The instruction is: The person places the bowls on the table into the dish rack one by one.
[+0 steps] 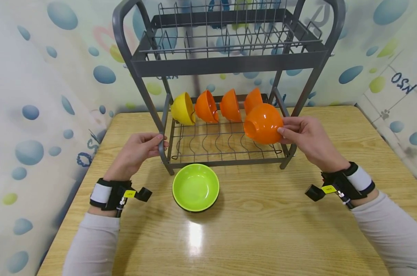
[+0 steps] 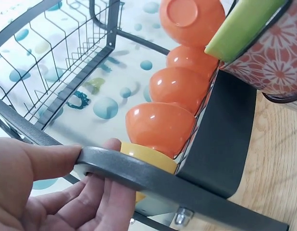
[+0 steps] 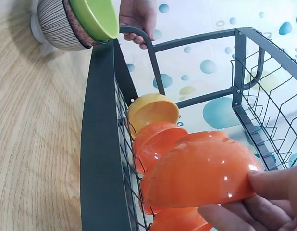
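My right hand (image 1: 312, 140) pinches the rim of an orange bowl (image 1: 263, 124) between thumb and fingers, at the right end of the lower shelf. The bowl is tilted, its base facing forward and left. On the left, my left hand (image 1: 139, 151) holds the side bar (image 2: 119, 166) of the grey two-tier dish rack (image 1: 229, 66), thumb on one side and fingers on the other. A yellow bowl (image 1: 182, 109) and several orange bowls (image 1: 206, 107) stand on edge in a row at the back of the lower shelf. The held bowl partly covers the rightmost one.
A lime-green bowl (image 1: 196, 188) sits in front of the rack, stacked on patterned bowls (image 3: 57, 24) that show in the wrist views. The upper wire shelf (image 1: 225, 38) overhangs the row. A wall with blue spots (image 1: 105, 74) is behind the wooden table (image 1: 263, 230).
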Tool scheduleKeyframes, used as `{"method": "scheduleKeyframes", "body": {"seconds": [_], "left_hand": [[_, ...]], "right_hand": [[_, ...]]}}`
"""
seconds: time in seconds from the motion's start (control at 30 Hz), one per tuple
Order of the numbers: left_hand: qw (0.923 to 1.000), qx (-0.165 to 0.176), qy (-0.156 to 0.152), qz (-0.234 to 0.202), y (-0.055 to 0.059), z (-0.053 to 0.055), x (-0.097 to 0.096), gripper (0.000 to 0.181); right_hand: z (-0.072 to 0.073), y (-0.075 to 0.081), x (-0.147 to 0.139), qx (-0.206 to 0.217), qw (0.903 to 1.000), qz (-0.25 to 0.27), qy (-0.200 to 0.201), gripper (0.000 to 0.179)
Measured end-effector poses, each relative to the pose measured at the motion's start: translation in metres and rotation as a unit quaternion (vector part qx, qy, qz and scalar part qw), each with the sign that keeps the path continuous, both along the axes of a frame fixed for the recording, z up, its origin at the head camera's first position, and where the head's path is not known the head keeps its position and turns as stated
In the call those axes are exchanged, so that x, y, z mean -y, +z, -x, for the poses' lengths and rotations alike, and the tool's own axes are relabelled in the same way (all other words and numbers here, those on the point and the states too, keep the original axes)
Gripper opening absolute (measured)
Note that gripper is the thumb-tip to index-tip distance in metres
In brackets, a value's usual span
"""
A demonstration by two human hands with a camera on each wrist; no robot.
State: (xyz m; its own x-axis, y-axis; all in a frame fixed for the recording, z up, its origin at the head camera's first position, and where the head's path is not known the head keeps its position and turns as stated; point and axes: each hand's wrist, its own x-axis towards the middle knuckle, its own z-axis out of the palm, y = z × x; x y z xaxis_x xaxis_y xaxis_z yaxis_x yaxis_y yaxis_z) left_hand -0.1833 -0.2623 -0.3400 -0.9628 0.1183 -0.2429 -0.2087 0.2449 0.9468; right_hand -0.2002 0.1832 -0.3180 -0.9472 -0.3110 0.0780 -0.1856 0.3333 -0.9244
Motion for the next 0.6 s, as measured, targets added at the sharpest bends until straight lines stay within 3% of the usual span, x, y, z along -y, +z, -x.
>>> {"method": "scheduleKeyframes", "body": {"seconds": [0.37, 0.6], "left_hand": [[0.9998, 0.002, 0.015, -0.009, -0.0024, 0.0011, 0.0008, 0.055], [0.9998, 0.001, 0.011, -0.013, -0.0037, 0.0015, 0.0016, 0.054]], "right_hand": [[0.0024, -0.0044, 0.0027, 0.049, 0.9986, -0.016, -0.015, 0.047], [0.0041, -0.0056, 0.0054, 0.049, 0.9975, -0.045, -0.025, 0.043]]}}
